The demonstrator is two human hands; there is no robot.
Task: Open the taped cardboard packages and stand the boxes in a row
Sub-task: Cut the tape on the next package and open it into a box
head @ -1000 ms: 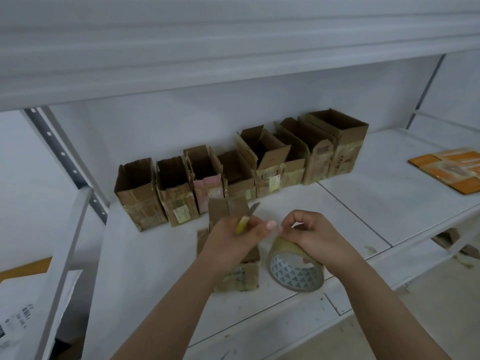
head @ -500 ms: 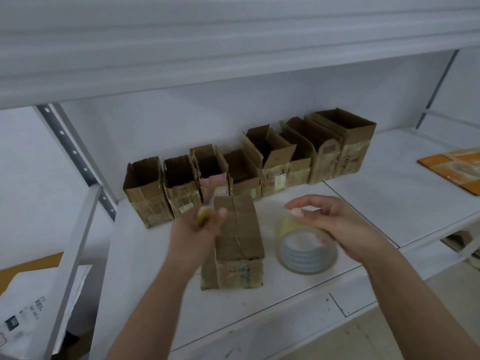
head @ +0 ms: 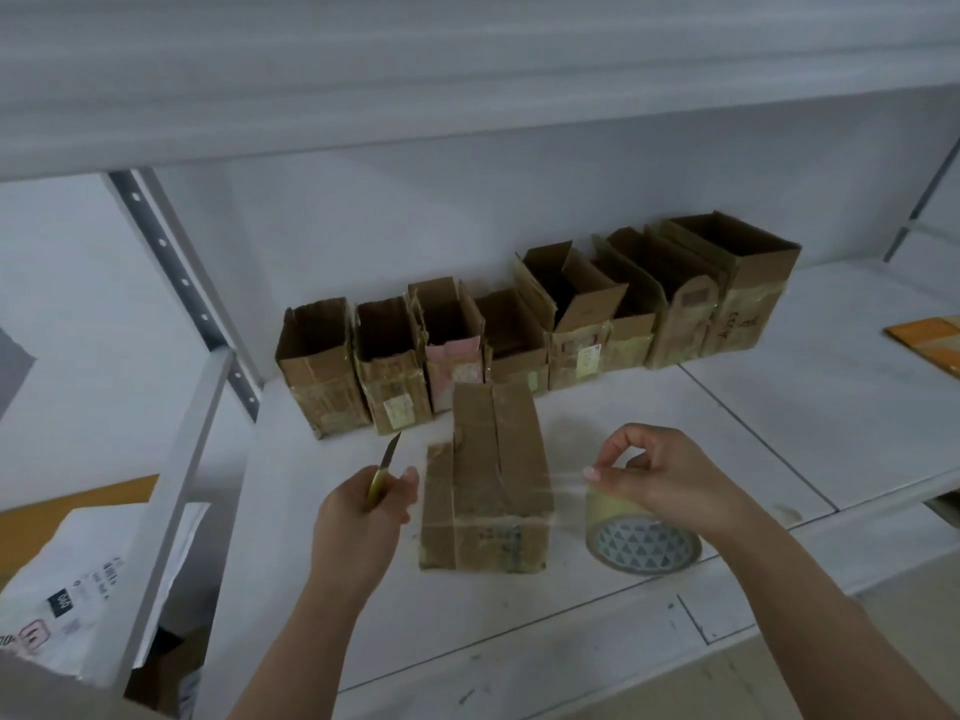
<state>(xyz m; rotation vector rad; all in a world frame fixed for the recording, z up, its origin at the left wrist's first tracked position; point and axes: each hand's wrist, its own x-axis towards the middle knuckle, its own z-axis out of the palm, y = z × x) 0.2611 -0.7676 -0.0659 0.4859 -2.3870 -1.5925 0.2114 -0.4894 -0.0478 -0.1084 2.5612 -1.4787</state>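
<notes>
Eight opened boxes (head: 524, 330) already stand in a row along the back edge of the shelf (head: 779, 418), so most of your work looks done. One closed package (head: 491, 480) lies flat near the front edge, between your hands, not yet opened or stood up. Your left hand (head: 358, 517) grips a yellow-handled knife (head: 383, 470) just left of it; your right hand (head: 670, 475) pinches the tape end on a tape roll (head: 641, 537).

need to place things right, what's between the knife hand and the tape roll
In the head view, the closed cardboard box lies between the left hand holding the knife and the tape roll under the right hand.
</notes>
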